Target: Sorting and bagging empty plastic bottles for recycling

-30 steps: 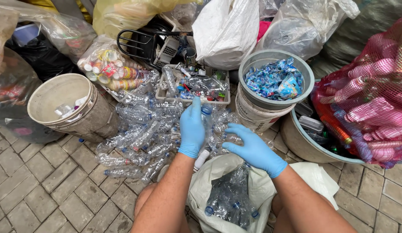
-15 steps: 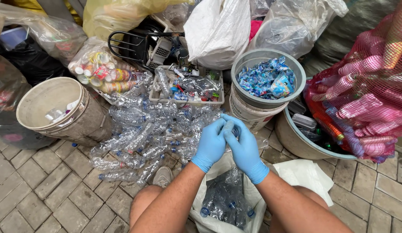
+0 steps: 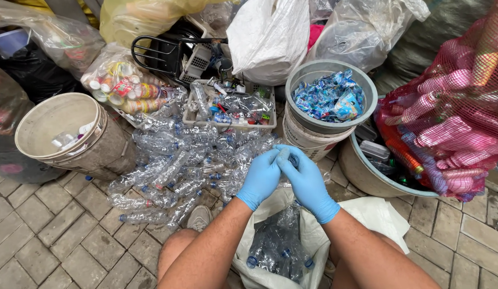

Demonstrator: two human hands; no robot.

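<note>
Both gloved hands meet over the white sack [image 3: 308, 241] | left hand [image 3: 262, 179] and right hand [image 3: 305, 182] grip a clear bottle [image 3: 284, 156], fingers closed | I'd brace one end, twist steadily above the sack mouth.

Floor [image 3: 40, 241], as I see it: grey paving bricks. Directly on it: heap of crushed clear bottles [image 3: 174, 166], beige bucket [image 3: 67, 136] (tipped), stacked tubs [image 3: 318, 134], white sack [image 3: 308, 241], basket of scraps [image 3: 230, 109], grey basin [image 3: 366, 171].
</note>
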